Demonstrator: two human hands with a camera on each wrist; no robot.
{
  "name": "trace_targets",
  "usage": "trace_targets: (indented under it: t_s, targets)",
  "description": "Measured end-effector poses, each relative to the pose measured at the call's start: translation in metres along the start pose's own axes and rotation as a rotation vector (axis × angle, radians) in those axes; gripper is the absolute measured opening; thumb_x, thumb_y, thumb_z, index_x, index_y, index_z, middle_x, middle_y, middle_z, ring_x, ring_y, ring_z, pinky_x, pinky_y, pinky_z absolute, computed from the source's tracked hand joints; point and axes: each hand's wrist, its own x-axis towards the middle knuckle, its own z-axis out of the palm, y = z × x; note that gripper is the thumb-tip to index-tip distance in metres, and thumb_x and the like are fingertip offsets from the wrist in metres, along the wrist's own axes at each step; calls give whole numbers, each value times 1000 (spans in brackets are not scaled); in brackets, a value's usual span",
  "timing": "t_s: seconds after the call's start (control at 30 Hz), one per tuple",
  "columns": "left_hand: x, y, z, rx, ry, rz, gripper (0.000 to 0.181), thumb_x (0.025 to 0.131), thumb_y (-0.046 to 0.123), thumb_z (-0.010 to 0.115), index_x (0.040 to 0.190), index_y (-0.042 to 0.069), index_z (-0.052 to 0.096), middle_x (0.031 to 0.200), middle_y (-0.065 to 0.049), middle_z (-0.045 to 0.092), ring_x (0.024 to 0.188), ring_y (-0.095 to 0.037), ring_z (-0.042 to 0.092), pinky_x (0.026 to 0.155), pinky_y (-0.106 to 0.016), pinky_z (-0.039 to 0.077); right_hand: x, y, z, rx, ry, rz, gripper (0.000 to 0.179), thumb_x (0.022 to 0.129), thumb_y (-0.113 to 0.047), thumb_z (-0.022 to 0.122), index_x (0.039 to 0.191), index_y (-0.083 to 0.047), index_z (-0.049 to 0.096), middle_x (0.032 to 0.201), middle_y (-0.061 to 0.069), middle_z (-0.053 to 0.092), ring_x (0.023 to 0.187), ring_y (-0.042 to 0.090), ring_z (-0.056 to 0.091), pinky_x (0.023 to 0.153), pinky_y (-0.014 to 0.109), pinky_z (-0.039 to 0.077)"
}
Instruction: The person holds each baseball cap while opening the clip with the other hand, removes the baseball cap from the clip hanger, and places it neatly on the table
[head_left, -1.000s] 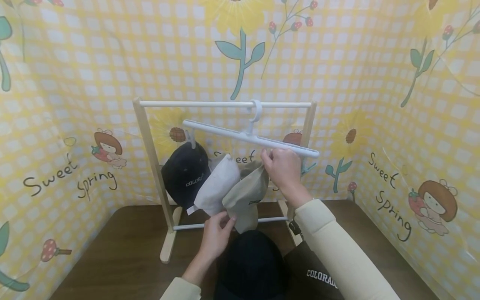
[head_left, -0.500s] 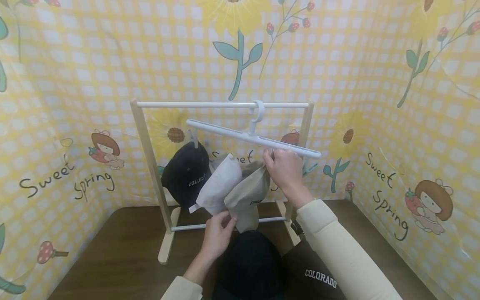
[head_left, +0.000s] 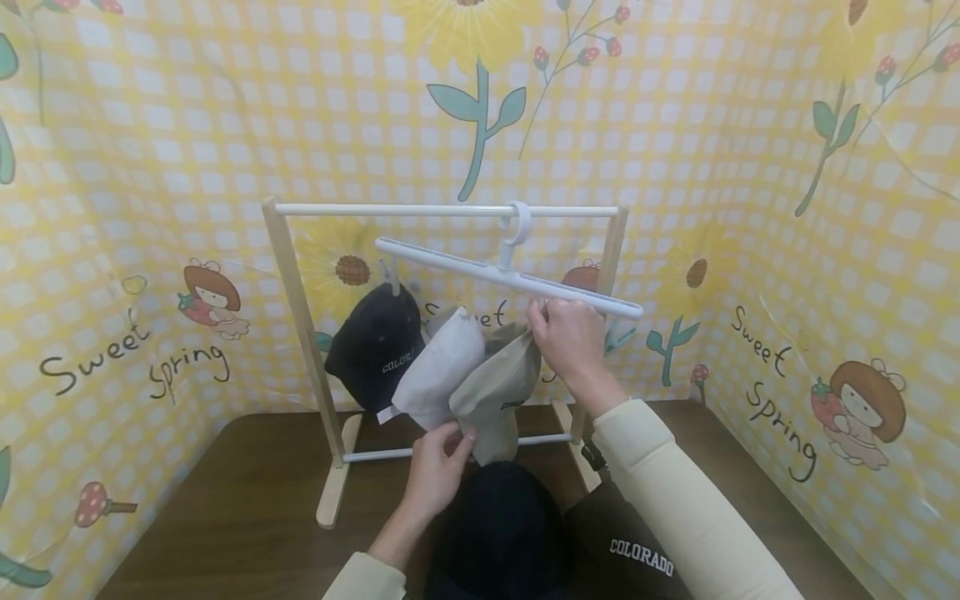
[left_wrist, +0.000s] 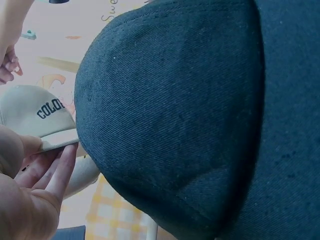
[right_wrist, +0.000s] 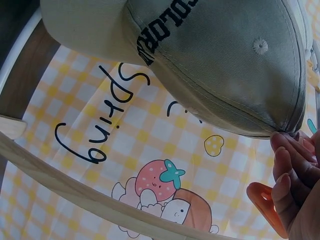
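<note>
A beige cap (head_left: 491,392) with dark lettering hangs below a white hanger (head_left: 465,265), which tilts down to the right. My right hand (head_left: 573,346) pinches the top of its crown, just under the hanger bar. Lower down, the thumb and fingers of my left hand (head_left: 435,471) pinch the brim. An orange clip (right_wrist: 267,207) shows beside my right fingers in the right wrist view. Left of the beige cap hang a white cap (head_left: 438,367) and a black cap (head_left: 371,350), the black one under a pale clip (head_left: 389,277).
The hanger hooks over the top bar (head_left: 390,209) of a wooden rack. A teal clip (head_left: 621,337) hangs near its right end. In front on the brown table (head_left: 225,508) are another black cap (head_left: 502,525) and a dark cap with white "COLORADO" lettering (head_left: 641,557).
The hanger and its caps have shifted slightly right along the rack, and the hanging black cap has swung a little. Both hands keep their grip on the beige cap.
</note>
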Motion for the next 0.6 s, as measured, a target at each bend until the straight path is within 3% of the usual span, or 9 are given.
trace_targets:
  t_s: [0.43, 0.6]
  targets:
    - [0, -1, 1, -3, 6, -2, 12, 101, 8, 65, 94, 5, 74, 86, -6, 75, 77, -17, 70, 69, -26, 55, -1, -1, -1, -5, -16, -3, 58, 102, -20, 53, 47, -17, 36, 40, -4, 30, 36, 11, 22, 35, 27, 20]
    - [0, -2, 2, -11, 1, -3, 12, 101, 9, 64, 96, 5, 74, 89, -7, 75, 80, -18, 72, 70, -26, 57, 0, -1, -2, -9, -23, -1, 57, 102, -20, 54, 48, -17, 36, 41, -4, 31, 36, 11, 23, 35, 27, 20]
